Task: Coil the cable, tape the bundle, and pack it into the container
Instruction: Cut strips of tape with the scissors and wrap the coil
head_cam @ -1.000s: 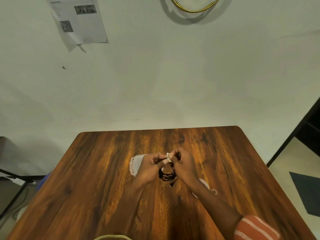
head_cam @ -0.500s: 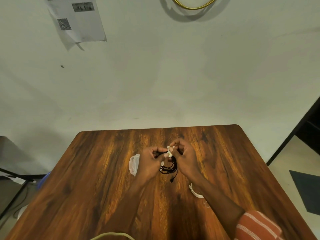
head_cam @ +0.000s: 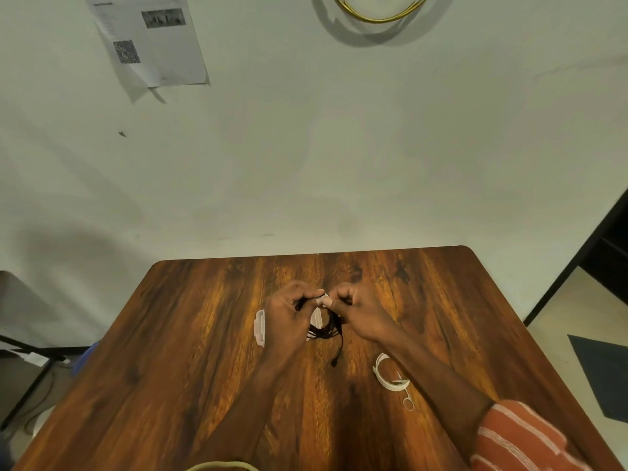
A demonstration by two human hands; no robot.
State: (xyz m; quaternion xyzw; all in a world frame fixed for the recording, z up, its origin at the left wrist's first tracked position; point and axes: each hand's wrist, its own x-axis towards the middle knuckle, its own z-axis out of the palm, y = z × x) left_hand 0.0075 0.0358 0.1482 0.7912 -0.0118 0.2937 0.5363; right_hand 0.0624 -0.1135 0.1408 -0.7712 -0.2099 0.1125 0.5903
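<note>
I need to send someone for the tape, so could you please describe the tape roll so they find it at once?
On the wooden table, look under the forearm leading to the right hand. The white tape roll lies flat there, a thin open ring, unlike the black coiled cable held between both hands or the clear container beside the left hand.

A brown wooden table [head_cam: 190, 351] fills the bottom of the frame. A clear container [head_cam: 260, 327] and a white tape roll [head_cam: 385, 377] lie on it.
</note>
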